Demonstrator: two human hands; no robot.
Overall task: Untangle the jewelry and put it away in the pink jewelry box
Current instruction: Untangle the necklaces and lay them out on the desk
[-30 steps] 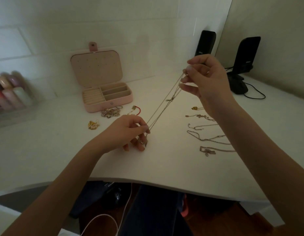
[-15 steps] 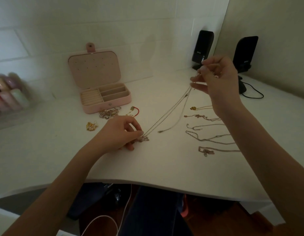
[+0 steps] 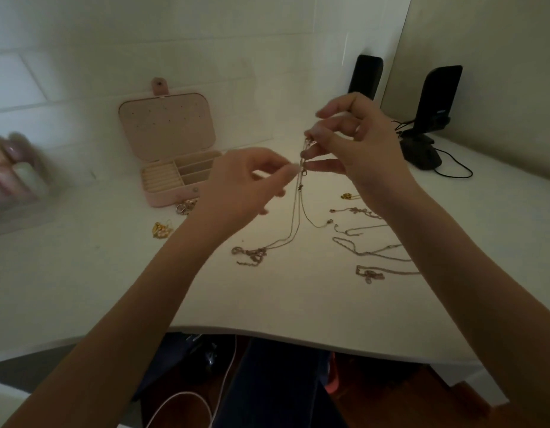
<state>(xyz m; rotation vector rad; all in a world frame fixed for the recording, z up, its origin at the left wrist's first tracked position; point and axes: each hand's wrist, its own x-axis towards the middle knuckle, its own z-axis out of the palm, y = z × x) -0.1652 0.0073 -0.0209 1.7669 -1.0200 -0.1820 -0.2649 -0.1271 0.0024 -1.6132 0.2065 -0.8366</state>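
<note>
Thin tangled necklace chains hang from my raised hands down to the white desk, where their lower ends lie in a small heap. My right hand pinches the chains at their top near a clasp. My left hand pinches the same chains just below and to the left. The pink jewelry box stands open at the back left, its lid upright and its compartments showing.
Several separate chains lie spread on the desk at the right. Rings and a gold piece lie in front of the box. Bottles stand at the far left, two black speakers with cables at the back right.
My left hand has let go of the chains' lower end on the desk and risen to the chains near my right hand. My right hand has come slightly left and lower.
</note>
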